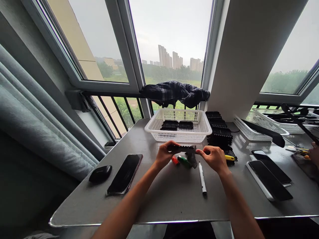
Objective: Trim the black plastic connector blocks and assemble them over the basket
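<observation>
A flat black ridged plastic piece point(186, 149) is held up over the table, level and seen nearly edge-on. My left hand point(165, 154) is closed around its left end. At the opposite end, my right hand point(214, 157) has its fingers curled and its thumb pressed against the piece. Just below lie a red lighter point(175, 160), a green lighter point(184, 162) and a crumpled dark cloth point(192, 160). A white marker point(202, 179) rests nearer to me. Beside my right hand shows the yellow handle point(229, 158) of a tool, its other end hidden.
Behind my hands stands a white basket point(178, 136) holding black ridged pieces point(170, 125). More are stacked point(219, 129) to its right. Phones lie left point(125, 174) and right point(270, 181), near a black rounded case point(100, 174). A co-worker's hand point(314, 154) is at far right.
</observation>
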Demonstrator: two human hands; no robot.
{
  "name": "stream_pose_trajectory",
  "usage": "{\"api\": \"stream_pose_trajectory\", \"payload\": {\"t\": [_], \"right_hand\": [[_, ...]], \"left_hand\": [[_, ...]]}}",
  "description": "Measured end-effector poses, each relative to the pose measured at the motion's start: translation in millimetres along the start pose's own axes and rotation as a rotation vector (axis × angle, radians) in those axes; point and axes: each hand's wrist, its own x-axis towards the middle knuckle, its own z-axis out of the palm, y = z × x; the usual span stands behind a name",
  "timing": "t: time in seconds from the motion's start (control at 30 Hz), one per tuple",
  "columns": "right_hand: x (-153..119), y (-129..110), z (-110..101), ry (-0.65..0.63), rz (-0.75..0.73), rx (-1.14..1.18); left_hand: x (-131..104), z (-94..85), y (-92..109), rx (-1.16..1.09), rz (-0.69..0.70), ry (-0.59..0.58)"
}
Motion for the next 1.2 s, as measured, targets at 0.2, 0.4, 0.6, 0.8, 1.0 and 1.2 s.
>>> {"api": "stream_pose_trajectory", "payload": {"t": [0.2,0.4,0.6,0.8,1.0,1.2], "right_hand": [[0,-1,2,0.001,-0.032,0.013],[1,2,4,0.003,-0.023,-0.001],[1,4,2,0.035,-0.037,-0.008],[0,-2,0,0.189,-0.008,0.234],[-1,-10,9,0.047,0.097,0.441],[3,-1,20,-0.067,0.09,0.621]], "left_hand": [[-1,0.7,2,0.075,0.042,-0.049],[-1,1.0,1,0.073,0.031,-0.027],[0,0.0,-2,0.043,0.032,0.04],[-1,1.5,-5,0.099,0.073,0.068],[-8,13.0,-1,0.157,0.108,0.023],[-11,14.7,-1,0.154,0.127,0.003]]}}
